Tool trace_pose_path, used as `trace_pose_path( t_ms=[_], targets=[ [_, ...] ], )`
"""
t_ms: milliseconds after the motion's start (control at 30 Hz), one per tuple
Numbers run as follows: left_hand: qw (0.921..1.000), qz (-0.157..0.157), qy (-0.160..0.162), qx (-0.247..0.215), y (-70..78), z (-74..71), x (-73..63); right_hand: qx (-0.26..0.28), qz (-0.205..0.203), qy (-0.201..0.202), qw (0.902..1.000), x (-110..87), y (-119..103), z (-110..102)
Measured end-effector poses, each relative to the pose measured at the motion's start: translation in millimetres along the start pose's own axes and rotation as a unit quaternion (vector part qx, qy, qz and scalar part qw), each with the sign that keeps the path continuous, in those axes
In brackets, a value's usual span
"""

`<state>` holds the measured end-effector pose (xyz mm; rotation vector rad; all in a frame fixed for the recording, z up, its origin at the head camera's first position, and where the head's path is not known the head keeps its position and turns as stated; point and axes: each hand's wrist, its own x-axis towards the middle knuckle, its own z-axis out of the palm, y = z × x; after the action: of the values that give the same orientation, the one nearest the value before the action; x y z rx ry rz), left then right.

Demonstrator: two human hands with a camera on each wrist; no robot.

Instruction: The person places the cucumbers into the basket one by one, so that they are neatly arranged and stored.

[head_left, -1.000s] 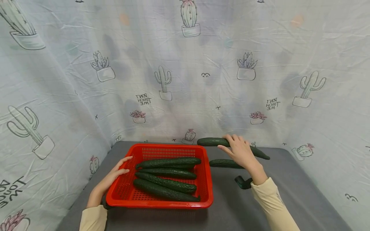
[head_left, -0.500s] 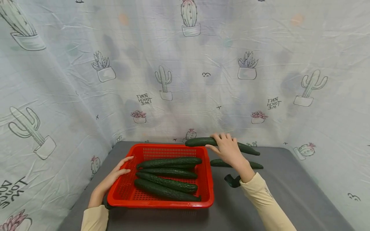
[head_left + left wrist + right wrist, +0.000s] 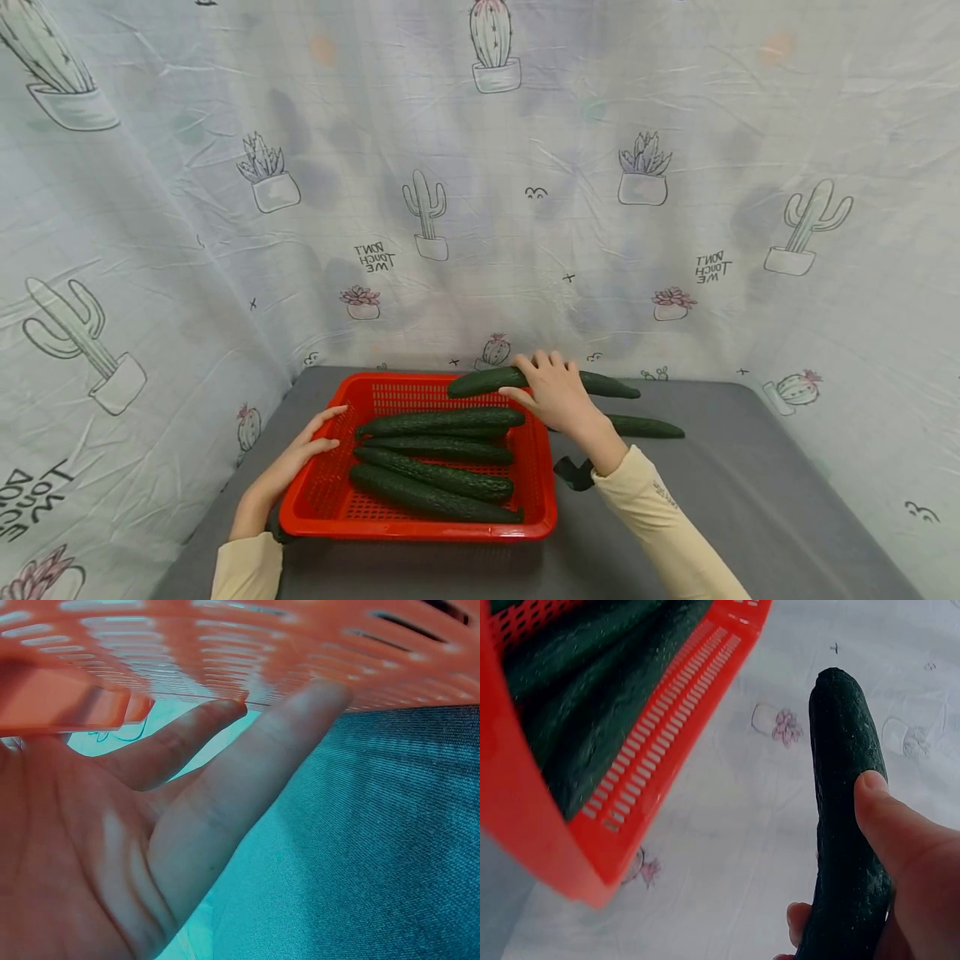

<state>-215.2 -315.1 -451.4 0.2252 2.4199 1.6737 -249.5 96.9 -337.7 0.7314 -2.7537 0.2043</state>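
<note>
A red plastic basket [image 3: 420, 531] with slotted walls holds several dark green cucumbers [image 3: 438, 449] lying side by side. At its left side, my left hand [image 3: 288, 462] grips the rim, with digits over the edge in the head view and others against the slotted outer wall in the left wrist view. My right hand [image 3: 558, 396] holds another cucumber [image 3: 846, 757] near its middle, thumb on one side and fingertips on the other. This cucumber hangs level above the basket's back right corner, its left end over the inside.
One more cucumber [image 3: 647, 427] lies on the grey table [image 3: 712, 517] right of the basket, partly hidden by my right arm. A dark strap-like piece [image 3: 574, 473] shows by the right wrist. A curtain printed with cacti [image 3: 480, 250] closes off the back and sides.
My right hand has carried its cucumber leftward, from right of the basket to over its back right corner. The left hand and the basket have stayed in place.
</note>
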Motion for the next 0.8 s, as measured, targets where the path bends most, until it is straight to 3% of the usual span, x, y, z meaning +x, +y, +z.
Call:
trace_pose_path(
  t_ms=[233,800],
  targets=[
    [0.9996,-0.015,-0.004,-0.024,0.2,0.6,-0.7,-0.005,-0.013,-0.009,0.9999,6.2,-15,11],
    [0.9985,-0.018,-0.015,-0.050,0.3,0.7,-0.4,-0.011,-0.019,-0.034,0.9992,18.6,-58,32]
  ],
)
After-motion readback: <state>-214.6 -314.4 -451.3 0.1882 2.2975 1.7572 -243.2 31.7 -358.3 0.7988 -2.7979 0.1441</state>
